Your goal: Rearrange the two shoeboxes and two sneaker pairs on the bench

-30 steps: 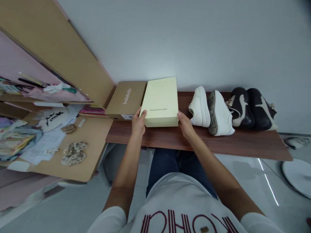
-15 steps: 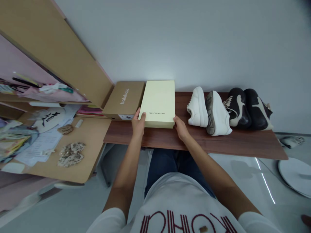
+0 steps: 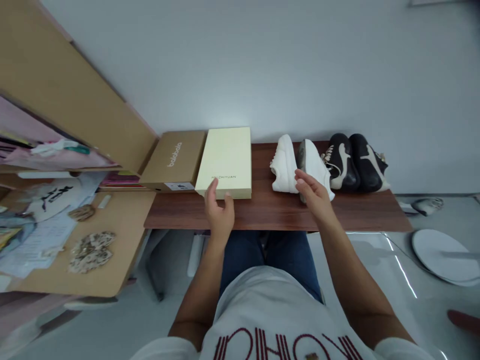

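Note:
A pale yellow shoebox (image 3: 228, 155) marked MEIZHIYUAN lies on the dark wooden board (image 3: 262, 215), its long side against a brown balabala shoebox (image 3: 176, 157). My left hand (image 3: 220, 212) is at the yellow box's front edge, thumb and fingers apart, holding nothing. Over to the right, my right hand (image 3: 314, 195) is by the white sneakers, fingers stretched out and partly covering one white sneaker (image 3: 317, 165). The other white sneaker (image 3: 285, 165) stands just left of it. I cannot tell whether the right hand touches the shoe.
Two black shoes (image 3: 339, 162) with cream trim sit at the board's right part. On the left, a desk (image 3: 129, 240) holds papers, a white cap (image 3: 56, 199) and a patterned scrunchie (image 3: 92, 250). A white round base (image 3: 446, 255) is on the floor at right.
Both hands have let go of the yellow shoebox. My right hand has moved right to the white sneakers, while my left stays near the box's front. The view has shifted right.

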A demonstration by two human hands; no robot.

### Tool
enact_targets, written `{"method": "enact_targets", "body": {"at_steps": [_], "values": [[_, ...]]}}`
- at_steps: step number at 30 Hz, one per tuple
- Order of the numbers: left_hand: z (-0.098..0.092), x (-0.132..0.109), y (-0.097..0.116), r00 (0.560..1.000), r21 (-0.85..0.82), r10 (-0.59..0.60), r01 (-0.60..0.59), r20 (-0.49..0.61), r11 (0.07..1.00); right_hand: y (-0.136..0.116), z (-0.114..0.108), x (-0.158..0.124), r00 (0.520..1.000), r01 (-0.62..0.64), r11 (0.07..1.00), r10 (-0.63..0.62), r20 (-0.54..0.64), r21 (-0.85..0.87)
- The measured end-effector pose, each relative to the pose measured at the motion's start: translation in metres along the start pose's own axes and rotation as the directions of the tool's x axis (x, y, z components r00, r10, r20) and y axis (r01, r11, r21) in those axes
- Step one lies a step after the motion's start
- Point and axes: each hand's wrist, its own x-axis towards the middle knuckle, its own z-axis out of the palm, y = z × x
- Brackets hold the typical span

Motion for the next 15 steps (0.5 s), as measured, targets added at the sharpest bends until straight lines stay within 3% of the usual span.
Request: {"method": "enact_targets", "body": {"at_steps": [6,12,15], "values": [[0.06,-0.034,0.006,0.933,-0.169,-0.111,0.177,0.341,0.97,0.013,-0.068,-0.014,0.979,-0.019,1.0,0.017,-0.204,-0.008],[0.104,-0.045,-0.021,0.851,-0.128,-0.26,0.352,0.456,0.927,0.041,-0.099,-0.017,0.946,-0.049,0.992,0.009,-0.324,-0.115],[0.127,-0.04,-0.033,0.818,-0.18,-0.326,0.452,0.474,0.874,0.059,-0.103,-0.009,0.961,-0.099,0.98,0.05,-0.272,-0.17]]}}
